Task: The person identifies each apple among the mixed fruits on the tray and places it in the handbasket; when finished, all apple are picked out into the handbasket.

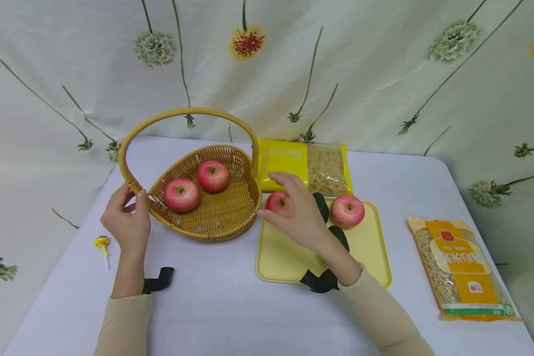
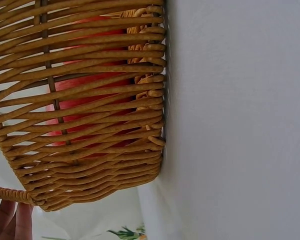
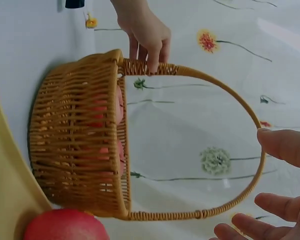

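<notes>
A wicker basket (image 1: 222,212) with a tall arched handle holds two red apples, one apple (image 1: 182,196) near its left side and another apple (image 1: 213,176) behind it. My left hand (image 1: 126,217) grips the handle's left base; in the left wrist view its fingers (image 2: 23,222) show at that base. Over the pale yellow tray (image 1: 280,259), my right hand (image 1: 300,212) has thumb and fingers spread, nothing between them in the right wrist view. It partly covers an apple (image 1: 276,202) on the tray. Beyond it lie another apple (image 1: 347,211) and dark green oblong things (image 1: 322,206), partly hidden by my arm.
A yellow pasta packet (image 1: 282,158) lies behind the tray, beside the basket. An orange-labelled noodle packet (image 1: 465,267) is at the table's right side. Left of my left wrist lies a yellow lollipop (image 1: 101,242). A floral cloth (image 1: 374,74) hangs behind the table.
</notes>
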A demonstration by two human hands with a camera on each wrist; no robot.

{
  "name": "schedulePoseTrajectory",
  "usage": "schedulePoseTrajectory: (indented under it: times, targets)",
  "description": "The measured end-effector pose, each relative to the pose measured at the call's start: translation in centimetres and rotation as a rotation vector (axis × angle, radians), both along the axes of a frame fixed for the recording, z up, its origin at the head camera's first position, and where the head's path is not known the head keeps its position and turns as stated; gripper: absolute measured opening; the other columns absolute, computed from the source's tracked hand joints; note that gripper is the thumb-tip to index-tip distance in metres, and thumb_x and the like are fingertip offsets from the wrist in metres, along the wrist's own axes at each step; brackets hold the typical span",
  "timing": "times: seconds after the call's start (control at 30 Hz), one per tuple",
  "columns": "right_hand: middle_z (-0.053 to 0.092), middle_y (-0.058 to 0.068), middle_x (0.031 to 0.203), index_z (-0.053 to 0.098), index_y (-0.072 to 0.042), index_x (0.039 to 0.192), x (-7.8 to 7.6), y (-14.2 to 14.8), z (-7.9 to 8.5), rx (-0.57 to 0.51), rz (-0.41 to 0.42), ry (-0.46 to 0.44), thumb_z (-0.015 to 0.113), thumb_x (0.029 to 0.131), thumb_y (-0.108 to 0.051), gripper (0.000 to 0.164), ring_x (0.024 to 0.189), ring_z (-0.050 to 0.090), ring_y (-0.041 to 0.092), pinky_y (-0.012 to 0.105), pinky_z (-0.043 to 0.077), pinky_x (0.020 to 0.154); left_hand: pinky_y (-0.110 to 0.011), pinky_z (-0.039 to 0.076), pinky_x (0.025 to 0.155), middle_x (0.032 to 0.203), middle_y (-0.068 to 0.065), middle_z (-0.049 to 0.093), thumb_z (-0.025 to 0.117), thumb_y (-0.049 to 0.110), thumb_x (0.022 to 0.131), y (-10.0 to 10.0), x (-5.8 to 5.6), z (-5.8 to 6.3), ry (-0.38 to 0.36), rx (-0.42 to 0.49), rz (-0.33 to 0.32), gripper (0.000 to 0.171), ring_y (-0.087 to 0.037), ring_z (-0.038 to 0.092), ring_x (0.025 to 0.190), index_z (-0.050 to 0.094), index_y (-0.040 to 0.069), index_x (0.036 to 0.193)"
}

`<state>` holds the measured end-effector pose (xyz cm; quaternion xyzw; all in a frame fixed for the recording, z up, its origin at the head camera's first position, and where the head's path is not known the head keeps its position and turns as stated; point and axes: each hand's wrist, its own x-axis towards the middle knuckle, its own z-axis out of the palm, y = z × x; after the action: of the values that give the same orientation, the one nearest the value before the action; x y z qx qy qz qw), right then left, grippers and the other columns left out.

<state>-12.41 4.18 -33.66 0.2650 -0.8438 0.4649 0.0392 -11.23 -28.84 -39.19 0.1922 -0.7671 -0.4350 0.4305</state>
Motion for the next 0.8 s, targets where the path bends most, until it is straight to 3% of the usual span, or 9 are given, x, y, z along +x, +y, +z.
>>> schedulePoseTrajectory:
  times: [0.1, 0.3, 0.43, 0.8]
  targets:
    - [0.048, 0.009, 0.143, 0.045, -0.010, 0.143, -0.5, 1.3, -0.2, -0.009, -0.049, -0.022, 0.079, 0.083, -0.025, 0.071, 0.129, 0.047, 0.028, 0.049, 0.044, 0.105, -0.004, 0.048, 0.077, 0.112, -0.017, 0.071, 0.063, 0.005, 0.090, 0.3, 0.2, 0.4, -0.013, -0.003, 0.004, 0.028, 0.014, 0.057, 0.090, 0.070, 0.000, 0.117]
    - [0.044, 0.009, 0.147, 0.041, -0.011, 0.146, -1.3, 2.8, -1.1, -0.024, -0.118, -0.090, 0.075, 0.086, -0.027, 0.071, 0.131, 0.044, 0.031, 0.049, 0.044, 0.104, -0.005, 0.049, 0.076, 0.112, -0.013, 0.072, 0.065, 0.009, 0.090, -0.6, -0.3, -0.7, -0.022, -0.016, 0.007, 0.028, 0.014, 0.057, 0.090, 0.072, 0.005, 0.117]
    - [0.042, 0.012, 0.147, 0.041, -0.008, 0.146, -1.7, 3.3, -1.9, -0.050, -0.140, -0.106, 0.074, 0.087, -0.027, 0.071, 0.131, 0.045, 0.033, 0.052, 0.044, 0.105, -0.004, 0.047, 0.074, 0.111, -0.015, 0.072, 0.065, 0.007, 0.090, -0.6, -0.3, -0.8, -0.017, -0.023, 0.008, 0.028, 0.016, 0.055, 0.089, 0.071, 0.004, 0.116]
    - [0.044, 0.014, 0.146, 0.040, -0.008, 0.147, -2.5, 3.2, -3.5, 0.004, -0.172, -0.126, 0.075, 0.085, -0.031, 0.075, 0.128, 0.046, 0.036, 0.050, 0.046, 0.102, -0.003, 0.048, 0.075, 0.111, -0.011, 0.073, 0.065, 0.016, 0.091, -0.8, -0.2, -0.9, 0.007, -0.035, -0.014, 0.028, 0.012, 0.060, 0.092, 0.072, 0.009, 0.117]
